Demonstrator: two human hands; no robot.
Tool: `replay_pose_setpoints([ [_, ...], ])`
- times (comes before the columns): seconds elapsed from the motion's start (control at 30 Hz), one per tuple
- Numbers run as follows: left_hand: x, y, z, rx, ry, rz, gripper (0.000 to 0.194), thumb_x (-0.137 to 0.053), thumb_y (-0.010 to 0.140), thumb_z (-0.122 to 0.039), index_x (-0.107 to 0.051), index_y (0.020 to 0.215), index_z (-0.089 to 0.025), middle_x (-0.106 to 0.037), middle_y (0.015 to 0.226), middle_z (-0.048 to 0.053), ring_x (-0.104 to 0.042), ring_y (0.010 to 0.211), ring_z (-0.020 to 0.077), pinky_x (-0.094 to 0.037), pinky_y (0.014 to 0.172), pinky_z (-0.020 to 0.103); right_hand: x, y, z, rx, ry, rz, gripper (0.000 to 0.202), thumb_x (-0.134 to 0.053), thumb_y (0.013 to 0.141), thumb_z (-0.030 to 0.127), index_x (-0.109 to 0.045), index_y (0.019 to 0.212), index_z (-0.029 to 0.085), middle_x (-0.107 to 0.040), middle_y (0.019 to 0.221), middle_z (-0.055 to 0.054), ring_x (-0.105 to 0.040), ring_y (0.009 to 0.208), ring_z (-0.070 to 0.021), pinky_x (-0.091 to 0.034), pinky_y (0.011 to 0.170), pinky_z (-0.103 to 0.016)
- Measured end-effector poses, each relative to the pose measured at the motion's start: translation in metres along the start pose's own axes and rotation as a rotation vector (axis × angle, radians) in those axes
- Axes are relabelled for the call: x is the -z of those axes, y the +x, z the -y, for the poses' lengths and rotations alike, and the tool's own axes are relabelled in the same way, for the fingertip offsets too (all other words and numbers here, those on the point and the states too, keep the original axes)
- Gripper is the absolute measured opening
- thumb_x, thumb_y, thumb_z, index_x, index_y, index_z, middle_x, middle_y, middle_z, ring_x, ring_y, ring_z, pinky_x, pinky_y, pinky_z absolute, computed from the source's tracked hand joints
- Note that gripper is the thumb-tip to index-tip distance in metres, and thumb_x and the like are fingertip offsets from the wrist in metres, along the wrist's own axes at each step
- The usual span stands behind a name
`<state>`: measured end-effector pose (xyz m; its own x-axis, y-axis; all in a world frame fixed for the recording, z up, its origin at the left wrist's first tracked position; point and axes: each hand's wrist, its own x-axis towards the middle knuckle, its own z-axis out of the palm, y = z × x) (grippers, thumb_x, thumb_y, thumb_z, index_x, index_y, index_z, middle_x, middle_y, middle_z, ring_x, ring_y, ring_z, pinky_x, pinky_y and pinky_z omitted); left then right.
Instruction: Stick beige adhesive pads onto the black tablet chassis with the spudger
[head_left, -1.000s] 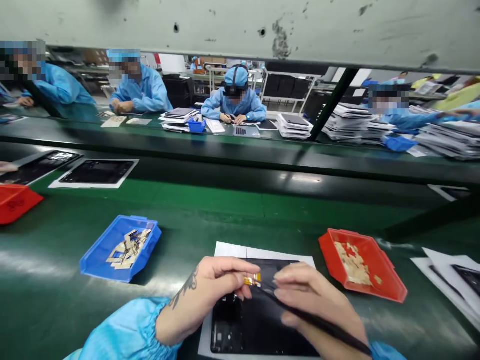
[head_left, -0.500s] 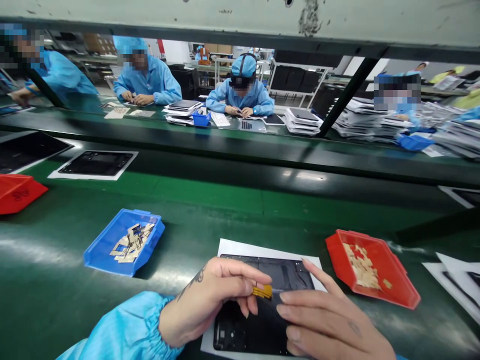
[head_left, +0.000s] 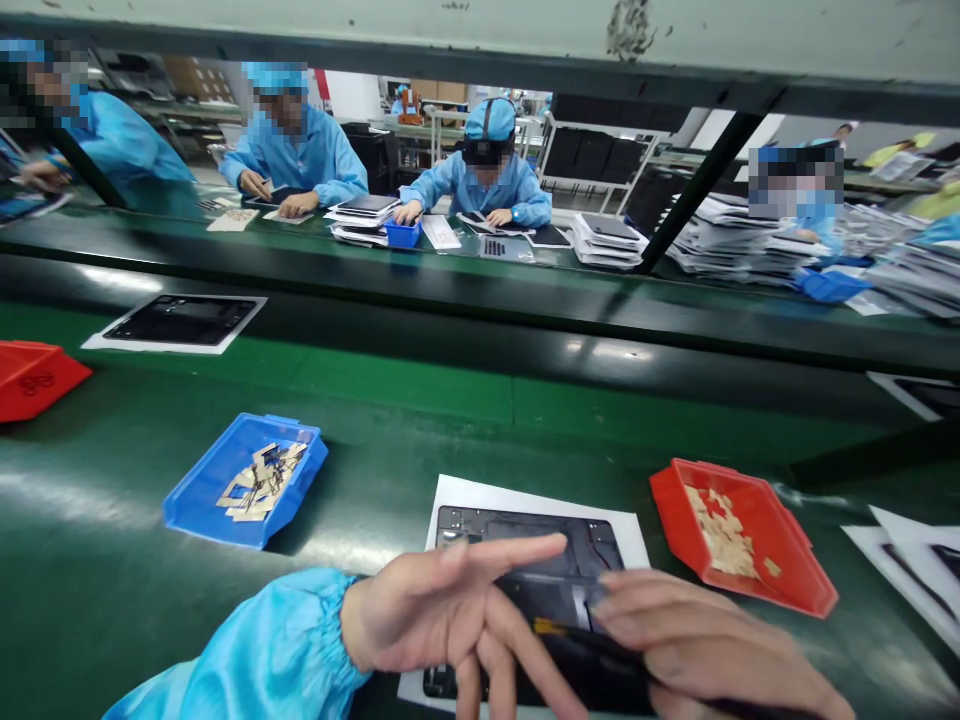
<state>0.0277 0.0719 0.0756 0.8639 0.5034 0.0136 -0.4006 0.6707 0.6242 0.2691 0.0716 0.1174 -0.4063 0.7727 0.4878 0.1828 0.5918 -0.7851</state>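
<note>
A black tablet housing [head_left: 495, 525] lies face up on a white sheet [head_left: 459, 492] in front of me. My left hand [head_left: 465, 610] is over its left part, fingers spread and pinching nothing. On the right, my right hand [head_left: 697, 635] is smeared by motion, its fingers bent over a dark flat piece [head_left: 600, 665] tilted above the housing. An orange-yellow strip [head_left: 550, 627] shows at that piece's upper edge. My left fingertips are close to the piece; whether they touch it I cannot tell.
A blue bin [head_left: 202, 495] of small strips stands left, a red bin [head_left: 780, 540] of pale pieces right. Another red bin [head_left: 37, 385] is far left. A housing on paper [head_left: 184, 320] lies on the belt. Co-workers [head_left: 487, 165] sit opposite, beyond a metal beam [head_left: 375, 45].
My left hand has let go of the orange-yellow strip and spread its fingers. My right hand has moved over the dark piece, now tilted up. A dark panel at far left has left the view.
</note>
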Motion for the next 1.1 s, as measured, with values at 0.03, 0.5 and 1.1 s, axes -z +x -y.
replay_pose_setpoints([
  [0.03, 0.007, -0.002, 0.001, -0.026, 0.047, -0.006, 0.086, -0.042, 0.079, -0.075, -0.021, 0.148, -0.028, -0.066, 0.110, 0.017, -0.067, 0.070, 0.0211, -0.049, 0.047, 0.026, 0.000, -0.002, 0.000, -0.042, 0.100, -0.060, 0.010, -0.070, 0.082, 0.030, -0.072, 0.091, 0.035, -0.073, 0.078, -0.001, -0.070, 0.068, -0.0196, -0.061, 0.070, -0.031],
  [0.5, 0.083, 0.002, 0.060, -0.167, 1.772, -0.869, 0.028, -0.057, 0.083, -0.020, -0.065, 0.109, -0.024, -0.053, 0.105, 0.009, -0.049, 0.098, 0.0256, -0.044, 0.082, 0.044, -0.073, 0.027, -0.117, -0.855, 0.516, -0.274, 0.044, -0.078, 0.068, 0.046, -0.053, 0.087, 0.015, -0.060, 0.065, -0.001, -0.049, 0.053, -0.0092, -0.031, 0.039, -0.016],
  [1.1, 0.097, -0.014, 0.059, -0.513, 2.195, -0.621, 0.032, -0.048, 0.089, -0.011, -0.057, 0.119, -0.016, -0.057, 0.074, 0.005, -0.049, 0.065, 0.0169, -0.036, 0.057, 0.029, -0.091, 0.014, -0.127, -0.903, 0.498, -0.206, 0.035, -0.071, 0.076, 0.041, -0.051, 0.089, 0.015, -0.058, 0.058, 0.002, -0.052, 0.050, -0.0094, -0.036, 0.039, -0.015],
])
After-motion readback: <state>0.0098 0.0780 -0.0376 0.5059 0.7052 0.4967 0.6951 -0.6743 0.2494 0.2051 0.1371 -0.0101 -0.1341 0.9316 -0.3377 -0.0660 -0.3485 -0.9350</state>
